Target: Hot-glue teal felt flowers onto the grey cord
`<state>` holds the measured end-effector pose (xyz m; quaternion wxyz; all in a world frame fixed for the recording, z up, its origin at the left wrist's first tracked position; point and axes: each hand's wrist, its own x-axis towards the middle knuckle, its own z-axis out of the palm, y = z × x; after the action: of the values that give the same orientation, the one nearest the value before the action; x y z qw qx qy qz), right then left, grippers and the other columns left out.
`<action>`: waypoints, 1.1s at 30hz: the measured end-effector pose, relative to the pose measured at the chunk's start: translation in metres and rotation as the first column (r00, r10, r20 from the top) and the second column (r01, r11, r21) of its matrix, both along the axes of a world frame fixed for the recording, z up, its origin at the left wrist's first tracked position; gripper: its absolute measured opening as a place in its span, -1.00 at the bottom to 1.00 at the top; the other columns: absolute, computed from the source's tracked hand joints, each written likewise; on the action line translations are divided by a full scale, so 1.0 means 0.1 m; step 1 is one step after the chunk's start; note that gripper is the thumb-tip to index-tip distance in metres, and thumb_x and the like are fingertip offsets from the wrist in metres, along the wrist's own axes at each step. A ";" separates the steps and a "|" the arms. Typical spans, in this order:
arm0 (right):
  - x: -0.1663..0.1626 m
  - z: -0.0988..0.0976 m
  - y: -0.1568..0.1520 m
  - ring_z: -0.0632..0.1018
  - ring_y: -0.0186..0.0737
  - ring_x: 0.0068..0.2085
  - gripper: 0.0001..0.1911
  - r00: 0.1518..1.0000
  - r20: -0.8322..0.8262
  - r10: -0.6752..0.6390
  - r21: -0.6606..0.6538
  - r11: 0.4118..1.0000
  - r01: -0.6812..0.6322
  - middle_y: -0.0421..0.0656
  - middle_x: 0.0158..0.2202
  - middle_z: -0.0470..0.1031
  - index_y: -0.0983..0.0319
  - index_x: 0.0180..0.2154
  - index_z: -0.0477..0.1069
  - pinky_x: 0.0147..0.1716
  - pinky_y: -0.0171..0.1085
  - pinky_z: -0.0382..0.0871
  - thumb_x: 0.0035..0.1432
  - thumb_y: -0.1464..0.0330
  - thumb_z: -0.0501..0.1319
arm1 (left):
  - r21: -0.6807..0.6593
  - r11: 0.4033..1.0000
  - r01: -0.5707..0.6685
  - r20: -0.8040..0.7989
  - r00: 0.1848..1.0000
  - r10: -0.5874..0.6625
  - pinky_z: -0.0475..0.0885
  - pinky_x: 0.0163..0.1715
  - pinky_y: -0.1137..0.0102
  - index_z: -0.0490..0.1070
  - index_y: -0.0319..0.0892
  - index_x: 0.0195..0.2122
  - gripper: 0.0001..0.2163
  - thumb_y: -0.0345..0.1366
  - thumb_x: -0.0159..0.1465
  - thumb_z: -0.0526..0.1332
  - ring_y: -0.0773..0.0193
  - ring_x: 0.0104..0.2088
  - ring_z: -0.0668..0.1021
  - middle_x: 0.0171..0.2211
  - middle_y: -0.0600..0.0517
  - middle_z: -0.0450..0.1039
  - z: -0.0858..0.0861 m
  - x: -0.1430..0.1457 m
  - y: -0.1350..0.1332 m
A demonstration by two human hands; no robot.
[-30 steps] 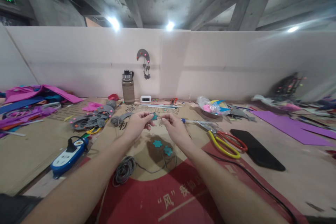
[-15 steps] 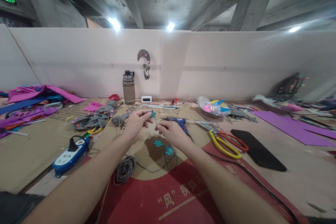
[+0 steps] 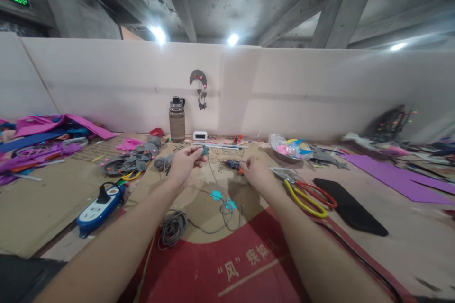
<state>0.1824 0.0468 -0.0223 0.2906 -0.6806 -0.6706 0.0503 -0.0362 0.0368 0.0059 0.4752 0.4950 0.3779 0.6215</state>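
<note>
My left hand pinches a small teal felt flower held above the cardboard, with a thin grey cord hanging from it. My right hand is out to the right, its fingers closed round the handle of a blue glue gun lying on the cardboard. Two more teal flowers lie on the cardboard between my forearms. A coil of grey cord lies near my left forearm.
Yellow and red scissors and a black flat case lie to the right. A blue-white power strip sits left. A water bottle, a small clock, grey felt pieces and purple sheets ring the workspace.
My right hand left the flower and moved right to the glue gun. The left hand keeps the flower raised. The camera view tilted slightly down.
</note>
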 end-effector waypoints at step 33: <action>-0.39 0.27 -0.39 0.42 -0.26 -0.34 -0.69 0.632 -0.605 0.484 0.313 0.875 -0.370 -0.19 -0.30 0.42 0.22 -0.14 0.32 -0.31 -0.27 0.31 0.01 0.34 0.14 | -0.023 0.997 -0.070 0.118 0.990 0.072 0.26 -0.61 0.55 0.45 -0.28 -0.49 -0.71 -0.19 -0.15 0.42 0.45 -0.58 0.41 -0.61 0.07 0.40 -0.05 -0.15 0.15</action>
<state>0.1432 0.0078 0.0052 0.5433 -0.4123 -0.6652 0.3040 -0.0510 0.0516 0.0012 0.4790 0.4390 0.3722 0.6628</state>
